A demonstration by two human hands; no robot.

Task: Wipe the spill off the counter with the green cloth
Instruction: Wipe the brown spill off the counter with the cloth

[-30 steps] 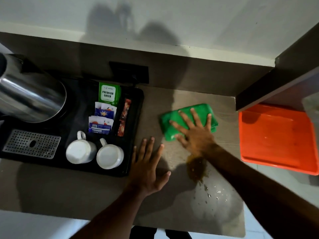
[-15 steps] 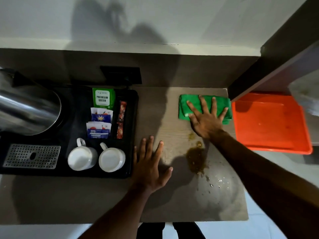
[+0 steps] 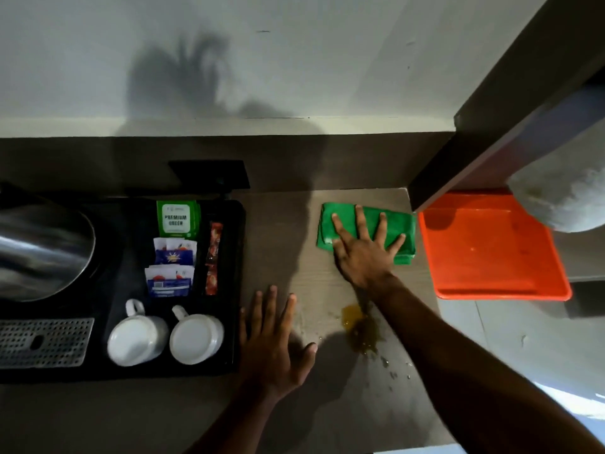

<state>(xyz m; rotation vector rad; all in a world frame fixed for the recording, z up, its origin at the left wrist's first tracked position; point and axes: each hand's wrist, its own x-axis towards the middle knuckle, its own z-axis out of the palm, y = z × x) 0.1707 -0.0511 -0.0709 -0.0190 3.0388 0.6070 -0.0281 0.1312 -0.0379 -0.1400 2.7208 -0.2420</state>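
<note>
Green cloth: folded, soft, limp, light; lies far on bench, 12 o'clock of spill. Right hand flat, fingers splayed, pressing it, no pinch. Left hand flat on bench, holding nothing. Judgement: drag under palm; bunches easily.

We see two bare hands and two bare forearms, and no sleeve covers them as far as the picture shows. Our left hand, the one nearer to the black tray, wears no ring, no watch and no glove. Our right hand, farther from that tray, is the same: no band at the wrist.
</note>
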